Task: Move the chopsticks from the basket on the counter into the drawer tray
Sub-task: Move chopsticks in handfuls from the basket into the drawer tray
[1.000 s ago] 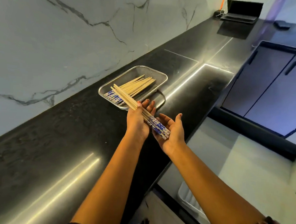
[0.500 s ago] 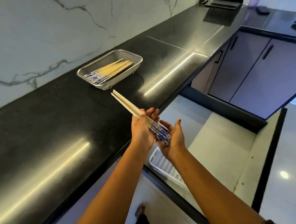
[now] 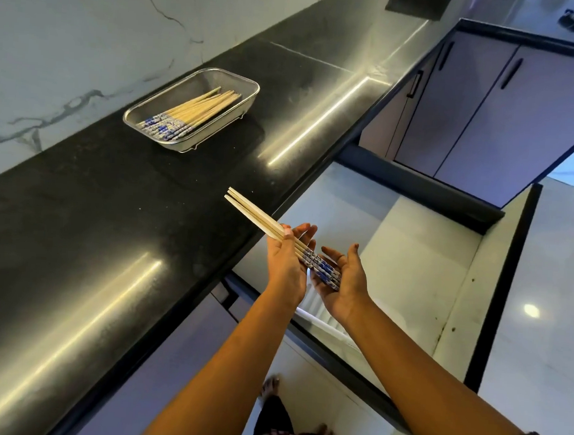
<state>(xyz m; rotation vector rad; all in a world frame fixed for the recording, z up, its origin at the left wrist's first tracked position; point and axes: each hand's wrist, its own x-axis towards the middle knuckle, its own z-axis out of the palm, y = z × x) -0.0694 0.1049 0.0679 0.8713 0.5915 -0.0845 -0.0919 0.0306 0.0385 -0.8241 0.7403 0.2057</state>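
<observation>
A small bundle of wooden chopsticks (image 3: 255,213) with blue-and-white patterned ends lies across both my hands, tips pointing up-left over the counter edge. My left hand (image 3: 284,264) grips the middle of the bundle and my right hand (image 3: 345,278) cups the patterned ends from below. Both hands hover above the open drawer, where a white slotted tray (image 3: 316,315) shows partly under my wrists. On the black counter stands the metal mesh basket (image 3: 243,86) with several more chopsticks (image 3: 198,109) inside.
The black counter (image 3: 108,257) runs along a marble wall at left. The pulled-out drawer (image 3: 410,258) has a pale floor and dark front edge. Grey cabinet doors (image 3: 487,105) stand at the right. My feet show below on the floor.
My hands carried the bundle away from the basket, off the counter and over the open drawer. The view tilted down, so the drawer and tray show more.
</observation>
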